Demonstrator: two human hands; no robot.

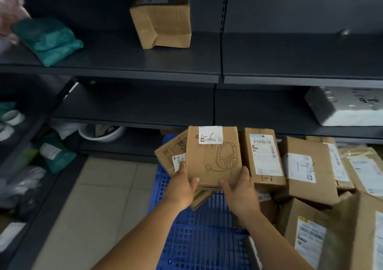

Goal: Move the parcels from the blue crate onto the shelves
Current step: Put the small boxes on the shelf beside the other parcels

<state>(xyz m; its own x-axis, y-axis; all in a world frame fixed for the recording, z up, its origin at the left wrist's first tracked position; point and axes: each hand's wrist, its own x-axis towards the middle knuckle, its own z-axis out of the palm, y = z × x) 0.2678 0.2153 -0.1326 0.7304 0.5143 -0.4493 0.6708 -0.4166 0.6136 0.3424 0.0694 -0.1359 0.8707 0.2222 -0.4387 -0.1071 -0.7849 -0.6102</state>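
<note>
hands meet on one box (213, 155), a flat cardboard parcel printed with a headset drawing and bearing a white label at its top edge. the left hand (182, 188) grips its lower left corner, fingers (182, 166) up along the left edge and thumb on the front. the right hand (240, 195) grips the lower right corner, fingers (245, 174) curled round the right edge, thumb lying across the bottom. the box is held upright, tilted slightly, above the blue crate (199, 234), facing the camera.

just behind the left fingers a second box (172, 155) leans, partly hidden by the held one. just right of the right fingers stands a labelled parcel (264, 157), and further right more parcels (306, 166) lie piled against each other, some overlapping the crate's right side.

above the fingers run dark shelves (128, 70). on the upper shelf, well above the hands, stands a dented brown carton (161, 20); up and left of the left fingers lies a green bag (47, 39). up and right of the right fingers, on the middle shelf, rests a white package (348, 105). left of the left fingers another green bag (56, 153) sits low on a side rack, with a white bowl (101, 133) under the bottom shelf. pale floor tiles (99, 197) show left of the crate.
</note>
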